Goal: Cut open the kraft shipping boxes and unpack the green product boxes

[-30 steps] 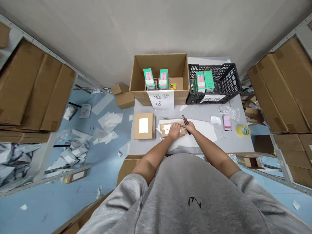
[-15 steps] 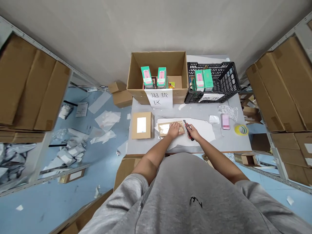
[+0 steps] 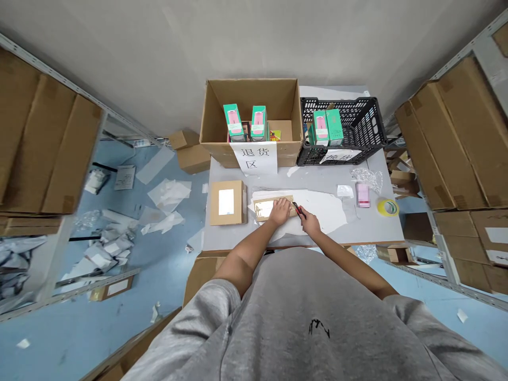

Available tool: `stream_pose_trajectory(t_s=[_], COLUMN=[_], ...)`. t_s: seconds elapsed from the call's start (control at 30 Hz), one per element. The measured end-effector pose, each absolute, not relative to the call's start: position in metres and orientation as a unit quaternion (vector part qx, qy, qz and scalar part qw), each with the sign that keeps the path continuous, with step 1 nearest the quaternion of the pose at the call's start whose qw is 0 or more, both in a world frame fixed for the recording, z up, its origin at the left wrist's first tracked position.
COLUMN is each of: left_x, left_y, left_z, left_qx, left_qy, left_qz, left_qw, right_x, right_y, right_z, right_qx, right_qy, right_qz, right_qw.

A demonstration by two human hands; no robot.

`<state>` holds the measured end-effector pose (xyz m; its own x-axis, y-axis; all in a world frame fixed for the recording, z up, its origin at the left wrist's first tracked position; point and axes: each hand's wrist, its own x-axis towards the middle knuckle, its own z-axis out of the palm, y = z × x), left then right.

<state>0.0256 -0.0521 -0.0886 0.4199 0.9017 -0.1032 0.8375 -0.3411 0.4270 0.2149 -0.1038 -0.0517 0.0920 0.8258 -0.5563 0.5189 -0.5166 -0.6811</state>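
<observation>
While the gray table (image 3: 222, 238) bears an open ctn. (image 3: 254, 95) & a black crate (image 3: 369, 150) along its far side, white paper (image 3: 327, 214) covers the near middle, w/ a flat cardboard box (image 3: 262, 208) lying on it. Box prob. light, fairly stiff; thin sides may dent, & its shiny top may be slippery, so hold is best taken at the long edges, clear of the r. end. L. hand (image 3: 280, 210) rests on its mid-to-r. part; whether it grips the edge, not discernible. R. hand (image 3: 310, 221) is closed round a cutter (image 3: 299, 210), tip at the box's r. end, contact unclear.
</observation>
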Motion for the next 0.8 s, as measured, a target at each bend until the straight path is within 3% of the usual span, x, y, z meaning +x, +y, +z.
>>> stream_pose_trajectory(t_s=[0.6, 0.8], left_x=[0.019, -0.026], left_y=[-0.050, -0.036], left_z=[-0.082, -0.079], left_qx=[0.812, 0.836], left_qy=[0.535, 0.510], left_qz=[0.125, 0.005], left_qw=[0.198, 0.203], right_x=[0.223, 0.210], right_y=[-0.120, -0.095], right_z=[-0.050, -0.053], right_qx=[-0.719, -0.745], right_qy=[-0.472, -0.479], right_qz=[0.485, 0.443], right_qw=[0.160, 0.140])
